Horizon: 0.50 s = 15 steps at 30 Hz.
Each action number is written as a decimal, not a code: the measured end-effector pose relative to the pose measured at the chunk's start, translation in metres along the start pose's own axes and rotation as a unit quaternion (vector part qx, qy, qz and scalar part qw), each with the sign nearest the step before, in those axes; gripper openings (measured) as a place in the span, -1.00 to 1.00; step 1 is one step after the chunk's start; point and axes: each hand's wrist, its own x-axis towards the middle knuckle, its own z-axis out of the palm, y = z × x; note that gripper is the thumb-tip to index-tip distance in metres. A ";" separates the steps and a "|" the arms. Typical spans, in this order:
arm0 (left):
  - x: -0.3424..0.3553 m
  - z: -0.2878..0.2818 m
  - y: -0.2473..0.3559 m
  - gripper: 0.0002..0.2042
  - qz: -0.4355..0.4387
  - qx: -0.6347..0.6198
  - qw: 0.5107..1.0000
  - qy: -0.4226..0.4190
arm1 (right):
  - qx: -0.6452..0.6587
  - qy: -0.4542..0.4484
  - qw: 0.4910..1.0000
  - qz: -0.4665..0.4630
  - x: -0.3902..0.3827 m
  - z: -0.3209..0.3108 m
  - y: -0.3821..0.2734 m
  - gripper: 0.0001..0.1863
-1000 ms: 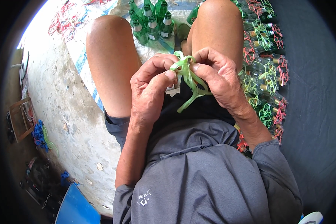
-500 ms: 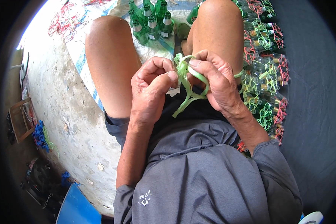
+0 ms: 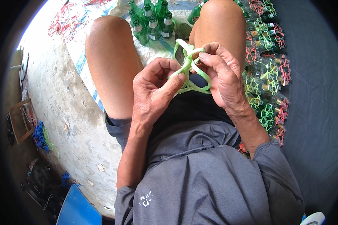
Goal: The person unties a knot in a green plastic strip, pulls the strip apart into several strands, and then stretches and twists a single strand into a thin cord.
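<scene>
Between my knees, above the lap, both hands hold a knotted light-green plastic cord (image 3: 190, 56) with several loops. My left hand (image 3: 154, 84) pinches one strand between thumb and bent forefinger, left of the knot. On the other side, my right hand (image 3: 224, 71) pinches another strand between thumb and fingertips. One loop hangs down beside the right palm, and another stands up above the knot. The curled lower fingers of both hands are partly hidden.
Several green glass bottles (image 3: 153, 28) stand on a white-and-blue sheet (image 3: 78, 56) beyond my hands. Rows of bottles wrapped in coloured cord (image 3: 266, 75) lie to the right. Red cords (image 3: 65, 22) are heaped far left; blue cord (image 3: 40, 137) lies at left.
The cord bundle has been spread apart: its loops now open out and one rises higher. My left hand now pinches a strand, and the dangling tail no longer shows below.
</scene>
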 end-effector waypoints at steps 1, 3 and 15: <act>0.000 -0.001 0.000 -0.90 -0.005 0.011 1.000 0.007 | 0.004 0.005 1.000 -0.002 0.000 0.000 0.000 -0.91; 0.000 0.003 0.003 -0.90 -0.004 -0.011 0.999 0.032 | 0.007 0.002 1.000 -0.007 0.001 -0.001 0.000 -0.91; 0.003 -0.014 -0.010 -0.82 0.020 -0.263 0.964 0.030 | 0.033 -0.050 0.998 0.024 0.003 -0.014 -0.006 -0.81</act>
